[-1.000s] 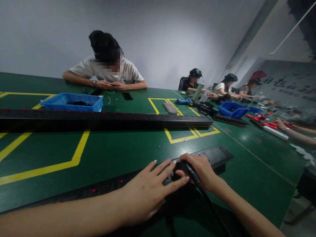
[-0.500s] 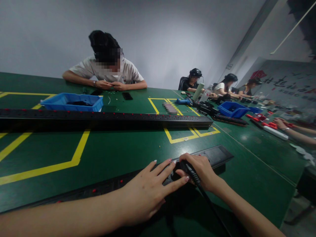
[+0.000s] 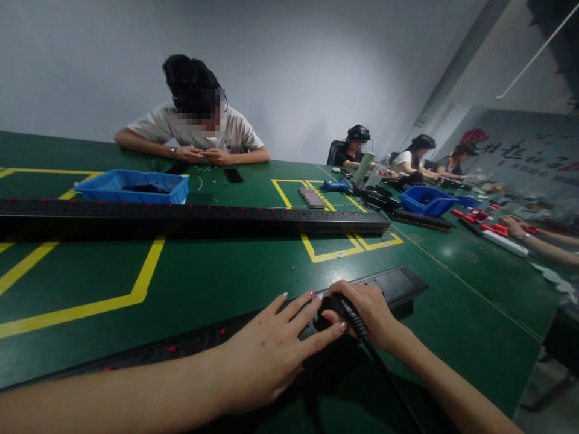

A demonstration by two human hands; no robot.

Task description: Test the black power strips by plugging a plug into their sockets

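Observation:
A long black power strip with small red parts along its top lies slantwise on the green table. Across it rests my left hand, fingers spread flat, with the fingertips close to a black plug. My right hand grips this plug from the right, against the strip's top face. From the plug a black cable runs down toward the bottom of the view. My hands cover the strip's surface around the plug, so how deep the plug sits cannot be seen.
A second black power strip lies farther back. Behind it stand a blue tray and, at right, a blue bin among dark tools. Across the table sits a person; others work farther right. Yellow tape marks the tabletop.

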